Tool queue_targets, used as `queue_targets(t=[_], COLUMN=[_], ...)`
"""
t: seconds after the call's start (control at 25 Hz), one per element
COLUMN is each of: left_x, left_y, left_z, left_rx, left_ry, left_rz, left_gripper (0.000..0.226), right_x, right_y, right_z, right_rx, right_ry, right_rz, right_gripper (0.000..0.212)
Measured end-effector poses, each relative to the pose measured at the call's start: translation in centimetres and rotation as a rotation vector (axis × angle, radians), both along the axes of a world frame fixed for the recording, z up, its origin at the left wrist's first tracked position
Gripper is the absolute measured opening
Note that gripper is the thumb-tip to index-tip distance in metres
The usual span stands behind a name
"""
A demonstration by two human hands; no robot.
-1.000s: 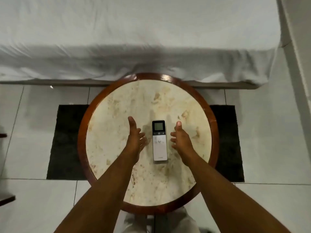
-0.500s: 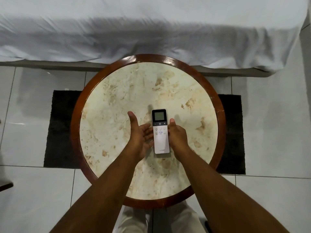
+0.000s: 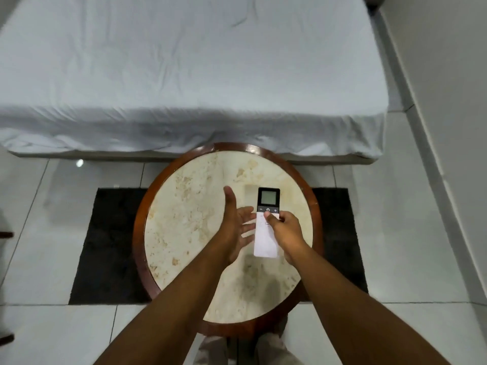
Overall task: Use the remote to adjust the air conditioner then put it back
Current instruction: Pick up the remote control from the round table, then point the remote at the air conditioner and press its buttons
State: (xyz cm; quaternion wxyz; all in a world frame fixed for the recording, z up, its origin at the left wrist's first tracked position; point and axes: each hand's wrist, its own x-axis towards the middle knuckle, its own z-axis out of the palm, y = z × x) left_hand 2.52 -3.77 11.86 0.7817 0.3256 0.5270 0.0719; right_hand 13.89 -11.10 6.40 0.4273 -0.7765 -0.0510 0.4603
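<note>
At the centre of the frame, the right hand (image 3: 286,229) now grasps the remote (image 3: 266,222), thumb lying across its white lower half just below the dark button strip; half a second ago both hands only flanked it as it lay flat. The left hand (image 3: 235,227) is released, palm open, fingers touching the remote's left edge. The remote sits over the round bench (image 3: 184,206), seemingly lifting off, so the pickup looks underway; adjusting comes next.
</note>
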Motion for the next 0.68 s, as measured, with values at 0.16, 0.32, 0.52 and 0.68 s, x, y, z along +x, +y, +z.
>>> queue_targets(t=[0.16,0.32,0.52,0.68], left_x=[2.8,6.8,12.3,17.1], left_y=[-0.2,0.5,0.2,-1.8], left_z=[7.4,17.2,28.7,37.9], left_rx=[0.132,0.423,0.847,1.233], left_ry=[-0.059,-0.116,-0.101,-0.215], left_rz=[-0.179,-0.340,-0.496,-0.532], left_gripper=[0.115,0.114,0.106,0.089], right_x=[2.6,7.2,12.8,16.2], right_y=[-1.6,-3.3,-6.2,-10.1], right_z=[7.9,18.0,30.5,40.7], right_rx=[0.097,0.323,0.555,0.710], right_ry=[0.020,-0.047,-0.200,-0.339], right_rz=[-0.106,-0.250,-0.388,-0.476], right_gripper=[0.018,0.023,0.023,0.036])
